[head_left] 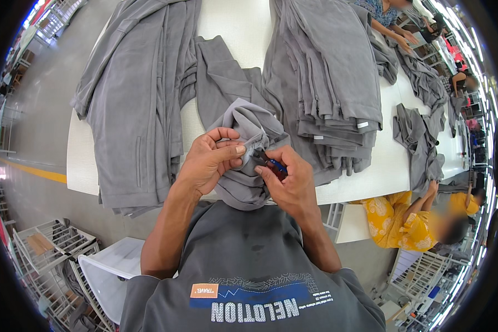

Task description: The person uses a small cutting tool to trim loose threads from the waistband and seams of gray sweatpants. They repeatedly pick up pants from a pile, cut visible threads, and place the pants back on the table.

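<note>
A grey garment [243,185] is bunched up in front of my chest at the table's near edge. My left hand [205,161] is closed on a fold of it, thumb and index finger pinching the cloth near a paler gathered patch. Close beside those fingertips, my right hand [290,180] grips a small black and blue pair of thread snips [276,166]. The snips' dark tip lies against the gathered cloth; whether the blades are parted is too small to tell. One leg of grey cloth [221,69] stretches away from the bunch across the table.
Grey garments lie stacked left [130,122] and right [332,72] on the white table [235,22]. More loose garments [418,135] lie farther right, where a person in yellow [398,224] and others work. A white plastic chair [113,260] and metal racks [55,243] stand at lower left.
</note>
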Demonstrator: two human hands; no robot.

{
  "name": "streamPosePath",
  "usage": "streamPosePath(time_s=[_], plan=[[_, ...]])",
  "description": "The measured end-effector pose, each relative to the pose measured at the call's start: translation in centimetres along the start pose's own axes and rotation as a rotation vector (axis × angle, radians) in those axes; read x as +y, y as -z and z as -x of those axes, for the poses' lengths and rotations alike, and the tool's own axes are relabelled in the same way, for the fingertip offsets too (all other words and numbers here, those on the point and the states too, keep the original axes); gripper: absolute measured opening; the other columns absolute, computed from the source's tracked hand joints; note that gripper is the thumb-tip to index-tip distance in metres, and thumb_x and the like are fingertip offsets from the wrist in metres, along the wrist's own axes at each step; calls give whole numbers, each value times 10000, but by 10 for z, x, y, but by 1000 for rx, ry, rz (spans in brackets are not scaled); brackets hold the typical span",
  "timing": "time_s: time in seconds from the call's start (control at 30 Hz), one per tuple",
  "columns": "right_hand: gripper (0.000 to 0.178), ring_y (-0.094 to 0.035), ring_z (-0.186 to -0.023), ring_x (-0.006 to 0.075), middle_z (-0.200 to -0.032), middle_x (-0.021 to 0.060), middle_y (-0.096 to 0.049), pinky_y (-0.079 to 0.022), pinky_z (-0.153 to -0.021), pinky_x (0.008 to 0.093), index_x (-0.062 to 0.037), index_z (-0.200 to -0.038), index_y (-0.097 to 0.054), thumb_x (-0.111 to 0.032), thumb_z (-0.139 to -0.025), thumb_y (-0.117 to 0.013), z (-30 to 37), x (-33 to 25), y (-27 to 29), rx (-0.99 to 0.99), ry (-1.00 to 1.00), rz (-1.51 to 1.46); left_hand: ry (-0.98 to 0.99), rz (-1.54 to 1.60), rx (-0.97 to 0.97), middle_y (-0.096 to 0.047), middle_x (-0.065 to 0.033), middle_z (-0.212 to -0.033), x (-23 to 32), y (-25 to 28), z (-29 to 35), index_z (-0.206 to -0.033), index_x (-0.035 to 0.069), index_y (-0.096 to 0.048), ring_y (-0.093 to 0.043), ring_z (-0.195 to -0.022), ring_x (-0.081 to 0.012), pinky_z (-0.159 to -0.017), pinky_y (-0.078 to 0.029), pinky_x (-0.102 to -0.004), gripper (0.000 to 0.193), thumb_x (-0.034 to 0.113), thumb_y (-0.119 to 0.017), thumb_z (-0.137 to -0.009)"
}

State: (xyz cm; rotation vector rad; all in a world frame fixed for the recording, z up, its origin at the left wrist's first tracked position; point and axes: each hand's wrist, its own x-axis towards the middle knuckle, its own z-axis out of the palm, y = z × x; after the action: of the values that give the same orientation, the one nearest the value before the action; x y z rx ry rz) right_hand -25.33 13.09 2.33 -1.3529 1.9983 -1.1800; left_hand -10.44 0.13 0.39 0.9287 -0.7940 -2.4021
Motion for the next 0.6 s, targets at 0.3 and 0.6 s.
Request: streamPosePath(time_s=[0.3, 0.6], plan=[[271, -683, -722, 225, -853, 109, -666, -536, -638, 330, -13, -992, -605, -103, -807, -782, -2, -2, 0, -10, 21, -6, -8, 9, -28, -698, -119, -964, -3, 3, -1, -1094, 4, -541, -671, -792, -138, -686, -564, -249, 286, -25, -701, -860], [265, -679, -710, 260, -876, 129, -669, -531, -622, 338, -8, -982, -608, -113, -809, -779, -3, -3, 1, -12, 58, 14, -13, -15, -39, -700, -117, -968, -2, 4, -1, -1111, 8, -534, -675, -819, -137, -700, -565, -252, 308, -2, -712, -860]])
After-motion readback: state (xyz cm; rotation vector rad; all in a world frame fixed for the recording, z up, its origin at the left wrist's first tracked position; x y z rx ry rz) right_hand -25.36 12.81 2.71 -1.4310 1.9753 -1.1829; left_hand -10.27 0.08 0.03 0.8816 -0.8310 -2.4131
